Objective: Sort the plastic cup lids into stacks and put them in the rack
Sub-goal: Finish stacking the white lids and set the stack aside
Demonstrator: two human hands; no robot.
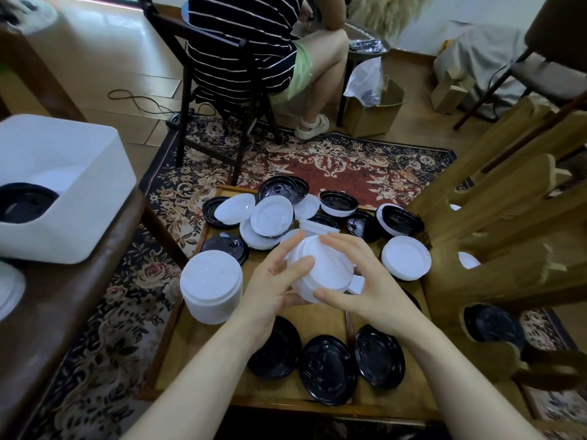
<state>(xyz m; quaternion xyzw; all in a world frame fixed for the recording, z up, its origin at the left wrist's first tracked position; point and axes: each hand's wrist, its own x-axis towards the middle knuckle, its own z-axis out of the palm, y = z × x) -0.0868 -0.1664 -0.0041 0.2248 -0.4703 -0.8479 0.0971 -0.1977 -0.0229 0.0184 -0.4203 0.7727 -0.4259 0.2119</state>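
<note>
Head view: white lids being squared up between two hands over the tray

Largest on the right is the wooden rack [495, 198], its tilted channels rising beside the tray; black lids already sit in its lowest opening [494, 325] and white ones show in a slot higher up, so it looks partly filled. On the left a brown table [63, 312] carries a white bin [60, 185] with something dark inside. A patterned rug [317, 160] lies beyond, where a seated person [254, 49] on a dark chair faces away, well apart from the work.

The wooden tray [324, 315] holds the loose stock. A finished white stack [211, 285] stands upright at its left edge, probably parked there to keep it out of the mixed heap. That mixed heap of black and white lids [276, 214] crowds the far side, and three black lids [327, 363] lie flat near the front edge. A short white pile [406, 258] sits just beside the rack.

Between the hands is a tilted stack of white lids [320, 268], held above the tray. The left hand [273, 287] cradles it from below and the side, fingers partly curled round its rim; the right hand [365, 281] presses on the other side with fingers nearly straight. I judge this is to align the lids. The rack's uprights and the white pile lie along any path to the slots.
</note>
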